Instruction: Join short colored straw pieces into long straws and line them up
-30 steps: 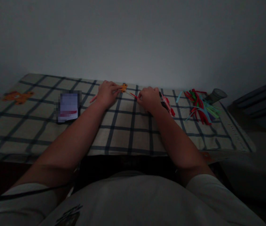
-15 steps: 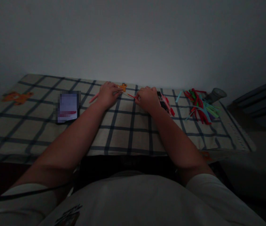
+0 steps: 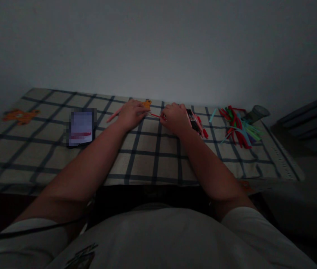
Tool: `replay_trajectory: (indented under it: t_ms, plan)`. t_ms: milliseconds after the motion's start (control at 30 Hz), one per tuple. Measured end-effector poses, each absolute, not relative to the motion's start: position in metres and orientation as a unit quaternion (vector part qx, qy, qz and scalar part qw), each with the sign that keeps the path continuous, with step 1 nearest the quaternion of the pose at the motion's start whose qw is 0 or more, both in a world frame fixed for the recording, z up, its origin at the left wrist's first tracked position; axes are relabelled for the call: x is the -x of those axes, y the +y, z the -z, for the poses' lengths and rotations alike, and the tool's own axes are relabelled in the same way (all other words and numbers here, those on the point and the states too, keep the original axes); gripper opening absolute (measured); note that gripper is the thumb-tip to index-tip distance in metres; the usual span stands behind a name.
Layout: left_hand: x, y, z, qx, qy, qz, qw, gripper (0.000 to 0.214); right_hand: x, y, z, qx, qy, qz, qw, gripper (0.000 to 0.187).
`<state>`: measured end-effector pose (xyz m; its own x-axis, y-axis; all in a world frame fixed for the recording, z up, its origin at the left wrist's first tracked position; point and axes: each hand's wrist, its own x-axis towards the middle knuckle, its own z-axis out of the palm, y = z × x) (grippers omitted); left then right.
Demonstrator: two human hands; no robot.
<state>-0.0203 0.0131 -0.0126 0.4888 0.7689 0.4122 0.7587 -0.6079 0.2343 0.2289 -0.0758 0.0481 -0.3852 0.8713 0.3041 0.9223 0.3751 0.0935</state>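
A thin red stick-like piece [image 3: 155,115], too small to name surely, spans the short gap between my hands. My left hand [image 3: 132,113] is closed, its fingertips pinching the left end near a pale tip. The other end sits in my right hand [image 3: 174,116], with the fingers curled round it and partly hidden from view. A pink pen-like stick [image 3: 114,114] lies beside my left hand and runs partly behind it. Just right of my right hand is a pack of red, pink and black items [image 3: 197,123], partly covered by that hand.
A checked cloth [image 3: 144,164] covers the table against the wall [image 3: 158,48]. On the left lies a phone [image 3: 80,127] with a blurred screen. At right are a pile of coloured strips [image 3: 238,129] and a tipped clear cup [image 3: 258,113].
My left hand has shifted slightly right, closer to my right hand. Less of the pale part of the thin piece shows between them. My right hand has barely moved.
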Motion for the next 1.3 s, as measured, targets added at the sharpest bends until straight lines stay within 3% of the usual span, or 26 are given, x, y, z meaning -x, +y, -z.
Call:
replay_trajectory:
  t_ms: [467, 933, 1300]
  plan:
    - [0.015, 0.003, 0.007, -0.887, 0.395, -0.241, -0.011, 0.036, -0.227, -0.068, -0.037, 0.523, -0.830, 0.142, 0.130, 0.028]
    - [0.016, 0.012, 0.018, -0.891, 0.342, -0.296, 0.039, 0.030, -0.227, -0.066, -0.034, 0.519, -0.828, 0.151, 0.148, 0.028]
    - [0.014, 0.007, 0.012, -0.890, 0.350, -0.289, 0.049, 0.031, -0.227, -0.068, -0.037, 0.512, -0.838, 0.145, 0.126, 0.029]
